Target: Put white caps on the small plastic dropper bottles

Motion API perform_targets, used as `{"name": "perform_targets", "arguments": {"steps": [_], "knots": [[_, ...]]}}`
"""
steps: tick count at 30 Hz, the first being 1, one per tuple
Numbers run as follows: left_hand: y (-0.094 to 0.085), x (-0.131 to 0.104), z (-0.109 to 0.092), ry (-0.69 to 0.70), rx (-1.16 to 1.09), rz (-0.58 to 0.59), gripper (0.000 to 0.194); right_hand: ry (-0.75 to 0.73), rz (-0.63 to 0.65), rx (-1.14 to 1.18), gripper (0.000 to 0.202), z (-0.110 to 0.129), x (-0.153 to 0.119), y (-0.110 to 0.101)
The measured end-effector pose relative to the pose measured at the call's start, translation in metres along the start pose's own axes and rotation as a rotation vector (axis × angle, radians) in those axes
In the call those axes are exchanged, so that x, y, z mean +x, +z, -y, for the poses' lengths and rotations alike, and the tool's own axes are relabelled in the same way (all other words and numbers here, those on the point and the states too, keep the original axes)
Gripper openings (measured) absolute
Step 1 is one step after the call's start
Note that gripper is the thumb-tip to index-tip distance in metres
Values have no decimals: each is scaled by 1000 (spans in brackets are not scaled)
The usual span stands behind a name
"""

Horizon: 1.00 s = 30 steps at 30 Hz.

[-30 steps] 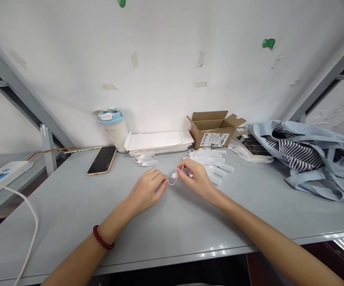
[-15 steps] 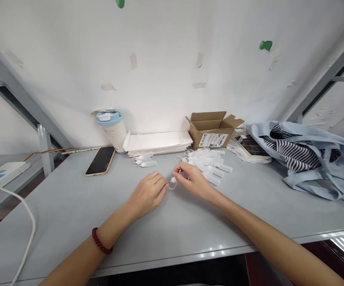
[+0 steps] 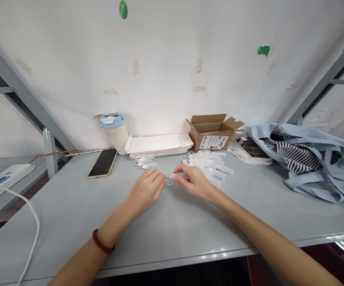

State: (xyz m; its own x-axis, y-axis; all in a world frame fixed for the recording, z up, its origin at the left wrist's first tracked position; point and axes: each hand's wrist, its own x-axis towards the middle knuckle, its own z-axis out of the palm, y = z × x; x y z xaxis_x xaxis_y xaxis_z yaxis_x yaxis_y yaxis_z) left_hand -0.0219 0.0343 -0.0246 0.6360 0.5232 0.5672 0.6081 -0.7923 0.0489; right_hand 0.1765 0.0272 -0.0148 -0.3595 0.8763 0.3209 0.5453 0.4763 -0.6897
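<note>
My right hand [image 3: 193,180], thumb and fingers closed, grips a small translucent plastic bottle [image 3: 183,175] whose tip points left. From that tip a thin white loop [image 3: 170,182] curves across to my left hand [image 3: 149,184]. The left fingertips are pinched together at the loop's end; what exactly lies between them is too small to make out. Just behind my right hand is a loose pile of similar small bottles [image 3: 210,162]. A smaller group of these bottles [image 3: 146,161] lies beyond my left hand, in front of a stack of white envelopes or sheets [image 3: 161,143].
An open cardboard box [image 3: 213,137] stands against the wall. Left of the stack are a cup with a blue lid [image 3: 115,133] and a phone [image 3: 102,163]. A light blue bag [image 3: 309,155] lies at right; a power strip [image 3: 3,182] and white cable [image 3: 36,226] are at left.
The view has tilted slightly upward. Both hands stay close together; the bottle's tip and the loop now sit nearer to the left fingertips.
</note>
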Motion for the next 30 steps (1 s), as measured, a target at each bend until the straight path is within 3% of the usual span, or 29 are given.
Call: {"name": "perform_targets", "arguments": {"steps": [7,12,16,20,25,30], "knots": [[-9,2,4,-81,-90,-44,17,-142,-19,-182,19,-8,-2,-4],[-10,1,-1,-289,-265,-48,15,-254,-105,-297,13,-11,-1,-1],[-17,7,-6,-506,-481,77,22,-336,-157,-315,11,-8,-1,2],[-23,10,-8,-541,-626,161,27,-381,-161,-360,12,-8,-2,5],[-22,9,-6,-572,-651,139,29,-210,-141,-441,12,-12,-2,4],[-20,9,-4,-594,-642,117,28,-63,11,-599,11,-8,0,1]]}}
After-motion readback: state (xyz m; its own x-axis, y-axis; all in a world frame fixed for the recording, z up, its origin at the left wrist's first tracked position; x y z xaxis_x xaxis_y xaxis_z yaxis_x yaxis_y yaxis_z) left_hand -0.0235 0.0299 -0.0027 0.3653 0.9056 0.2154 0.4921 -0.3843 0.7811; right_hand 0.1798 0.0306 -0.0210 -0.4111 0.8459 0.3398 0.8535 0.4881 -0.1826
